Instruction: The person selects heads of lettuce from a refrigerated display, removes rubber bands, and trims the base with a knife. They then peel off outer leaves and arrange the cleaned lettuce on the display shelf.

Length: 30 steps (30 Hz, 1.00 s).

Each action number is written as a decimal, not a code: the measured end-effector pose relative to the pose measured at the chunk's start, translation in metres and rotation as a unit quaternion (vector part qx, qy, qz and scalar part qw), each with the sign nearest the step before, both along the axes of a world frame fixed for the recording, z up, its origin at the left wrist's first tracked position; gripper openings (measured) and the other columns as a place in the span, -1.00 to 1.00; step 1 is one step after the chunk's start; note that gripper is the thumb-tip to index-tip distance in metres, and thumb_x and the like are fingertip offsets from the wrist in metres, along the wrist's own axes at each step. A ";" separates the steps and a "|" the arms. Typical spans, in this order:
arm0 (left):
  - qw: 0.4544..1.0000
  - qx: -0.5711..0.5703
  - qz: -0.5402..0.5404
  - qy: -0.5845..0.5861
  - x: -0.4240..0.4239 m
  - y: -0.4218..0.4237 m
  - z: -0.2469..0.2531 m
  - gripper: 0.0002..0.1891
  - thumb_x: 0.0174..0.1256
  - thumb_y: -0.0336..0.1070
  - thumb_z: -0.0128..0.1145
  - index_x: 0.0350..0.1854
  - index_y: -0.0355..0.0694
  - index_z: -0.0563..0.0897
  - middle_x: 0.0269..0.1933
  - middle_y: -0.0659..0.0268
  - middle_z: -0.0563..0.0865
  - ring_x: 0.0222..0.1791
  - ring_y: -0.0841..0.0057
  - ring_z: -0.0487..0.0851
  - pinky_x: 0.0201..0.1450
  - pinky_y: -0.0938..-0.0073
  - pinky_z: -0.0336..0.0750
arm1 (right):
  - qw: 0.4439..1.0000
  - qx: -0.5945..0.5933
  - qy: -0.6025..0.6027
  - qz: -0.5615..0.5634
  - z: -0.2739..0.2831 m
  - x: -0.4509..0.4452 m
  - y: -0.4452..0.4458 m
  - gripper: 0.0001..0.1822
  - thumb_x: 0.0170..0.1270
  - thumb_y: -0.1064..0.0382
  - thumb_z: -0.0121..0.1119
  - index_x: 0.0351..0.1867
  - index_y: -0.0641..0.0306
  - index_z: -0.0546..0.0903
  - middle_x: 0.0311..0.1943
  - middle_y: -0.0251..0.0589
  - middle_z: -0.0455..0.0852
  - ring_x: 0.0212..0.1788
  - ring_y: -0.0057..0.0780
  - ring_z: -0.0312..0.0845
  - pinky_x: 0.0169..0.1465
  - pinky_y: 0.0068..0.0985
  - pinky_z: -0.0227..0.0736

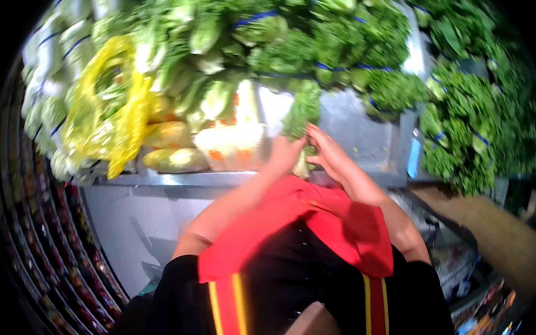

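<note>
Close in front of my red apron, both hands are at a bunch of leafy greens point(305, 107). Its frilly leaves point away from me, and its pale stem end point(302, 166) points towards me. My left hand point(287, 151) is wrapped around the lower part of the bunch. On the other side, my right hand point(328, 148) has its bent fingers and thumb against the greens, with a gap between them. Blur hides how firmly the right fingers press. Beneath the leaves lies a metal display tray point(358, 127).
Leafy bunches with blue ties point(263, 24) are piled along the far side. At left are a yellow plastic bag point(110, 112) holding greens, wrapped yellowish produce point(176, 159) and pale packs point(228, 144). A blue-handled tool point(414, 155) lies right of the tray, near a cardboard piece point(485, 227).
</note>
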<state>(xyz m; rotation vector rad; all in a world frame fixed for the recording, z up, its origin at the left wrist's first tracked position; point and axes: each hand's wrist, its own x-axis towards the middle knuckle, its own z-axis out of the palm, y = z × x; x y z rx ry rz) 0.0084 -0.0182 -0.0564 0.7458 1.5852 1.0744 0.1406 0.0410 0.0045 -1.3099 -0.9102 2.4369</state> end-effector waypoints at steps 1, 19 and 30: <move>0.999 0.023 0.033 -0.004 -0.006 -0.002 0.011 -0.71 0.22 -0.41 0.21 -0.01 -0.34 0.63 -0.16 0.17 0.75 -0.17 0.45 0.68 -0.09 0.42 0.53 | 0.994 0.086 -0.056 0.027 0.015 -0.006 -0.001 -0.41 0.45 -0.04 -0.06 0.40 0.20 0.27 0.38 -0.33 0.14 0.39 -0.39 0.13 0.23 -0.25 0.31; 0.657 0.308 0.124 0.677 -0.435 -0.046 0.230 -0.71 0.22 -0.38 0.21 -0.03 -0.34 0.58 0.04 0.07 0.59 0.02 0.10 0.52 0.14 0.35 0.38 | 0.963 0.260 0.037 0.058 0.081 -0.060 -0.007 -0.61 0.35 0.22 0.14 0.16 0.30 0.52 -0.04 -0.24 0.64 -0.08 -0.52 0.56 -0.05 -0.54 0.46; 0.494 -0.440 -0.206 0.721 -0.473 -0.018 0.160 -0.19 0.10 -0.46 0.07 0.50 -0.02 0.15 0.53 0.32 0.12 0.57 0.37 -0.15 0.48 -0.22 -0.12 | 0.801 0.370 -0.464 0.084 -0.036 0.122 -0.003 -0.54 0.20 0.06 0.23 0.08 0.25 0.56 -0.08 -0.10 0.66 -0.01 -0.24 0.58 0.04 -0.34 0.45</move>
